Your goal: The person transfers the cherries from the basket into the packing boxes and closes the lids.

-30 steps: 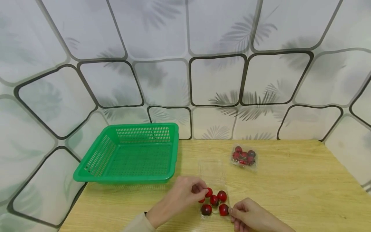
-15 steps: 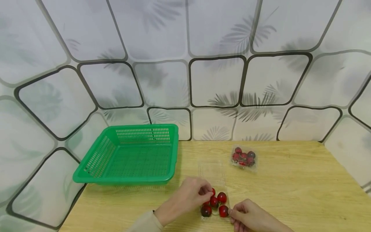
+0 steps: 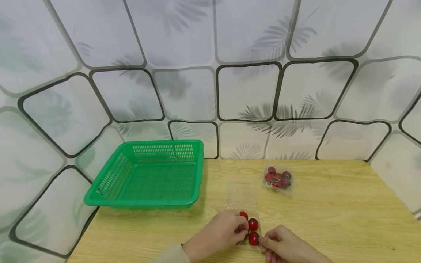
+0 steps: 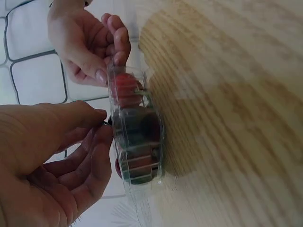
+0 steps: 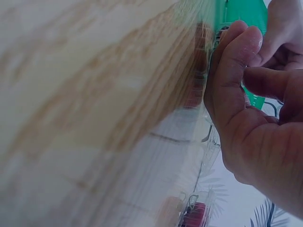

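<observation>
Three red cherries (image 3: 252, 224) show in the clear plastic clamshell tray (image 3: 243, 197) near the table's front edge; the left hand (image 3: 223, 233) curls over its left side, hiding other fruit. Only the left-wrist view shows the right hand (image 4: 90, 45) pinching the tray's rim.

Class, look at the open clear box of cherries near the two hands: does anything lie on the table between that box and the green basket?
Nothing visible does. Bare wooden table separates the clear box from the green basket; the second cherry pack sits off to the far side.

no readable text, labels or numbers anywhere
</observation>
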Demonstrator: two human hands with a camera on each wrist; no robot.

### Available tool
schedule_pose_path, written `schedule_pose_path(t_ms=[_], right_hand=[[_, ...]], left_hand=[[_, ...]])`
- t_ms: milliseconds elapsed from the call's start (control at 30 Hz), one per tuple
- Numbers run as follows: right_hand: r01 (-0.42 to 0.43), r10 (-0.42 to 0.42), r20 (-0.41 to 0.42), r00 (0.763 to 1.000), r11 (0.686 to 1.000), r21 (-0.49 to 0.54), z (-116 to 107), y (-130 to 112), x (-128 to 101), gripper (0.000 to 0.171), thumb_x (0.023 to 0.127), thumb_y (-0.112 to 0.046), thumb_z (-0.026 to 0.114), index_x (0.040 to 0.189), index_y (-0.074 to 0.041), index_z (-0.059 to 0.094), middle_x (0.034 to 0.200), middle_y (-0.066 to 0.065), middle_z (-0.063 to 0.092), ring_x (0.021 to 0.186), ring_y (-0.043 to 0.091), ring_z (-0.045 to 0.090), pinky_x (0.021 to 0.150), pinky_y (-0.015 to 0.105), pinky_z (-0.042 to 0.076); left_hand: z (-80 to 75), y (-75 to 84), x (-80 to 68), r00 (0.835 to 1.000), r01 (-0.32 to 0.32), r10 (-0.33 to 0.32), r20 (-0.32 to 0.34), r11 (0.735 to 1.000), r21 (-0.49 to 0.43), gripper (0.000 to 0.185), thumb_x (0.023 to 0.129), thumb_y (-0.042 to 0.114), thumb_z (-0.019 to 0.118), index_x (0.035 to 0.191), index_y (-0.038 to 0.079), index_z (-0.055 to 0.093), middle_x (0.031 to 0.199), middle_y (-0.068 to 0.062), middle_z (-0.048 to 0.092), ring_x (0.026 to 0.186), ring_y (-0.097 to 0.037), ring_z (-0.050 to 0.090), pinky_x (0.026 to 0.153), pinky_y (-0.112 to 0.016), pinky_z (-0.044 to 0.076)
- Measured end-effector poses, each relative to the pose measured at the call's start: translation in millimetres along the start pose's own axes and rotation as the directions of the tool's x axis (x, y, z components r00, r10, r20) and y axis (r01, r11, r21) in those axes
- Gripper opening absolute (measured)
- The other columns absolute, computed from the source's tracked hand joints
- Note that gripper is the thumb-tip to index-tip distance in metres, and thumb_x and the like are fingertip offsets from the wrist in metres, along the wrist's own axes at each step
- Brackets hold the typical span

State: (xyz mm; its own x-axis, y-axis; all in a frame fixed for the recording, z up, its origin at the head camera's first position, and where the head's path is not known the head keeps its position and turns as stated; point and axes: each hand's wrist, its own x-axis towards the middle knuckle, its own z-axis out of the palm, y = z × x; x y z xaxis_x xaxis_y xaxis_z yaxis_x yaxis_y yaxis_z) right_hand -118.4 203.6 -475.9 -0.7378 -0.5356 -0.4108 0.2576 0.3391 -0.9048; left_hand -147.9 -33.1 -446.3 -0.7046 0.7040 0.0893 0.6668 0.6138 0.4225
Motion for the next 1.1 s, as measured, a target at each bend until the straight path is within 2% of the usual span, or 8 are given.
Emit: schedule_pose_path(t_ms=[167,267,400,533,700,867,967,1100], right_hand=[[-0.005,0.005,-0.007,1.0,1.0,-0.009,0,0,-1,0.033,0.107,-0.021,0.054,0.087,0.001,0.07,0.067,-0.003,0.067,0.056,0.003,0.058,0.049,0.012,0.044],[0.004,-0.004,-0.004,1.0,1.0,-0.008,0,0,-1,0.033,0.107,-0.021,0.054,0.087,0.001,0.069,0.068,-0.002,0.067,0.056,0.003,0.058,0.049,0.012,0.044],[0.002,-0.002,-0.001,1.0,1.0,-0.009,0,0,-1,0.033,0.107,-0.021,0.054,0.087,0.001,0.069,0.068,-0.002,0.068,0.057,0.004,0.058,0.049,0.012,0.044],[-0.005,0.005,-0.003,1.0,1.0,-0.012,0,0,-1,0.033,0.107,-0.022,0.054,0.088,0.0,0.069,0.068,-0.002,0.067,0.057,0.004,0.058,0.049,0.012,0.045],[-0.017,0.017,-0.006,1.0,1.0,-0.01,0,-1,-1,0.033,0.107,-0.022,0.054,0.088,0.001,0.069,0.068,-0.002,0.067,0.056,0.004,0.058,0.049,0.013,0.045],[-0.029,0.029,-0.011,1.0,0.999,-0.026,0,-1,-2,0.033,0.107,-0.022,0.053,0.088,0.0,0.069,0.068,-0.002,0.067,0.057,0.005,0.058,0.05,0.013,0.046],[-0.042,0.042,-0.012,0.999,0.999,-0.025,0,-1,-3,0.033,0.107,-0.022,0.053,0.089,0.0,0.069,0.068,-0.002,0.067,0.058,0.006,0.059,0.051,0.014,0.047],[-0.043,0.043,-0.007,0.999,0.999,-0.021,-2,-2,-2,0.032,0.107,-0.023,0.055,0.089,0.0,0.069,0.069,-0.001,0.067,0.058,0.005,0.059,0.051,0.015,0.048]], left_hand=[[2.6,2.3,-4.6,0.999,-0.039,0.04,-0.012,0.994,0.099,0.005,0.094,0.017,0.074,0.091,0.021,0.076,0.084,0.013,0.066,0.069,0.009,0.046,0.061,-0.003,0.038],[1.8,1.8,-8.1,1.0,-0.011,0.013,-0.024,0.998,0.058,0.003,0.095,0.021,0.073,0.095,0.022,0.076,0.084,0.015,0.063,0.069,0.009,0.046,0.061,-0.004,0.038],[-1.9,-0.4,-14.5,0.994,0.066,-0.072,-0.082,0.995,-0.072,0.007,0.097,0.024,0.071,0.099,0.02,0.076,0.085,0.015,0.063,0.072,0.011,0.051,0.062,-0.005,0.043],[-7.3,-4.7,-21.1,0.969,0.183,-0.21,-0.129,0.964,-0.191,0.012,0.098,0.023,0.07,0.088,0.018,0.074,0.077,0.015,0.062,0.067,0.009,0.051,0.059,-0.009,0.045],[-9.4,-10.8,-34.7,0.936,0.333,-0.35,-0.023,0.909,-0.251,0.03,0.097,0.03,0.07,0.071,0.017,0.067,0.061,0.014,0.054,0.054,0.003,0.044,0.051,-0.016,0.042],[-4.7,-12.5,-46.3,0.905,0.425,-0.393,0.164,0.818,-0.387,0.039,0.095,0.041,0.071,0.065,0.017,0.066,0.055,0.012,0.054,0.049,-0.002,0.044,0.047,-0.019,0.038],[-2.2,-13.8,-47.3,0.901,0.433,-0.378,0.211,0.779,-0.453,0.038,0.094,0.041,0.073,0.065,0.016,0.068,0.052,0.012,0.052,0.047,-0.002,0.04,0.045,-0.018,0.03],[-0.8,-17.1,-46.5,0.909,0.416,-0.351,0.224,0.769,-0.485,0.038,0.093,0.037,0.075,0.063,0.014,0.069,0.049,0.014,0.045,0.046,0.0,0.034,0.045,-0.017,0.024]])
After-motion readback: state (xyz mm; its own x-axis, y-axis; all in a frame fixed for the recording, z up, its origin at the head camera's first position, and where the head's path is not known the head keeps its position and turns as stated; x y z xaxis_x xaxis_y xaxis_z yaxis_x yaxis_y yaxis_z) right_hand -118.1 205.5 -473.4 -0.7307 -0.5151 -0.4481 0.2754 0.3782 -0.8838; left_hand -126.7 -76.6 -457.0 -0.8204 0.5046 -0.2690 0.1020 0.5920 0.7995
